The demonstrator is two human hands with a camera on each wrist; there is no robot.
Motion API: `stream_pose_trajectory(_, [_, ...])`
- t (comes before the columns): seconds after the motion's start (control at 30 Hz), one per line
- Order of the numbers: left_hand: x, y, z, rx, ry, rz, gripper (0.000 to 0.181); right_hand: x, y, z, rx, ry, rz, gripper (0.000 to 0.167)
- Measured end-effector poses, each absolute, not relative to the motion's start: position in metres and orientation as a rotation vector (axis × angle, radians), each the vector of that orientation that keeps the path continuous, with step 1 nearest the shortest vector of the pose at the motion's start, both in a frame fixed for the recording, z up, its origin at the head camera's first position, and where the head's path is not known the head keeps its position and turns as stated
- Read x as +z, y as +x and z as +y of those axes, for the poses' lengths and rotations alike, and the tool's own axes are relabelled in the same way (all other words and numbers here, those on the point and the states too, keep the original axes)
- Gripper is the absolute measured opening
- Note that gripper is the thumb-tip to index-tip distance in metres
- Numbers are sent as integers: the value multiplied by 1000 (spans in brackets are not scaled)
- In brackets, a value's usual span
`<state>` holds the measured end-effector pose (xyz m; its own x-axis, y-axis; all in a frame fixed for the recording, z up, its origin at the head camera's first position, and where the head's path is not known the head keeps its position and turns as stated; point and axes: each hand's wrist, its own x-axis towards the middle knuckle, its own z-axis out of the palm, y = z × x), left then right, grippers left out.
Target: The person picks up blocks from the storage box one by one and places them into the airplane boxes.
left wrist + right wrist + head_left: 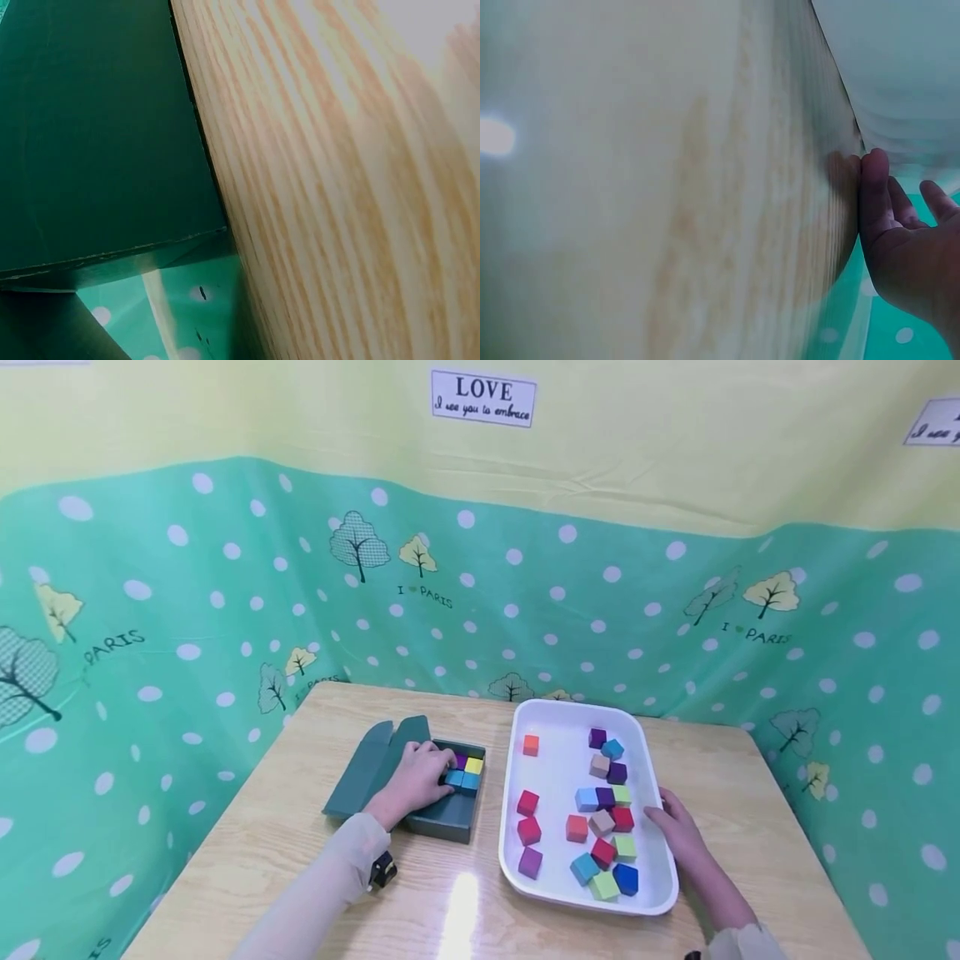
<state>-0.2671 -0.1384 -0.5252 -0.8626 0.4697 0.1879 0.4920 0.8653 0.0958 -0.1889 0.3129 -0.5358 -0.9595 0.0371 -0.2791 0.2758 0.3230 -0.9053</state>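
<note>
My left hand reaches into an open dark green cardboard box. Its thumb and fingers pinch a blue cube, set against another blue cube. Behind these are a yellow cube and a partly covered purple cube. The hand hides part of the box's inside. In the left wrist view only the box's outer side shows, not the hand. My right hand rests by the right side of a white tray; its fingers look loosely extended in the right wrist view.
Several loose cubes lie in the tray, among them a red cube, an orange cube and a dark blue cube. The box's lid lies folded back to the left. A patterned curtain hangs behind the wooden table.
</note>
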Motion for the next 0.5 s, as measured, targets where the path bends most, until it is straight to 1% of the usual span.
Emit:
stream_pose_trajectory(0.2, [-525, -269, -136, -237, -783, -2871, 39, -535, -188, 316, -1673, 293, 2409, 64])
stream_pose_trajectory(0.5, [-524, -267, -146, -356, -808, -2887, 47, -530, -185, 311, -1556, 271, 2515, 67])
